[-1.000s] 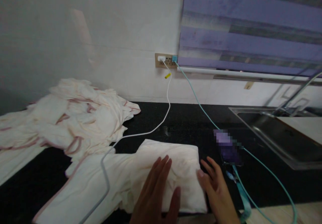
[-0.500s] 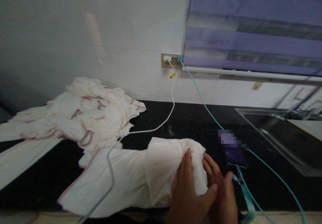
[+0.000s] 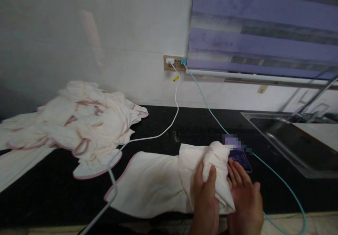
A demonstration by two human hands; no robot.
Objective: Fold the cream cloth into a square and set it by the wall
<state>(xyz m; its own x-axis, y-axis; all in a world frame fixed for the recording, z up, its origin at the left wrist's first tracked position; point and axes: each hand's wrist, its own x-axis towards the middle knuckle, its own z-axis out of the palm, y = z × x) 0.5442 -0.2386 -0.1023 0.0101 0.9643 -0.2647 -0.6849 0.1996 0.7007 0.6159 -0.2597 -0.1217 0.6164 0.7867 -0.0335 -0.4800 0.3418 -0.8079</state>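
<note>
A white cloth (image 3: 155,184) with pink edging lies folded along the front of the dark counter. Its right end is bunched into a thick roll, raised a little off the surface. My left hand (image 3: 207,189) pinches this roll between thumb and fingers. Beside it on the right, my right hand (image 3: 244,196) rests against the roll's far side, fingers stretched out and thumb apart. Behind the roll lies a phone (image 3: 241,159), partly covered by the cloth and blurred out at its top.
A heap of similar white cloth (image 3: 100,122) spreads over the counter's (image 3: 185,122) left side. A white cable (image 3: 155,136) and a teal cable (image 3: 211,112) run from the wall socket (image 3: 174,62). At the right is a steel sink (image 3: 287,147).
The cloth's right end is now gathered into a roll, and its left end has slid rightward, away from the heap. My left hand has closed on it; my right hand has shifted right.
</note>
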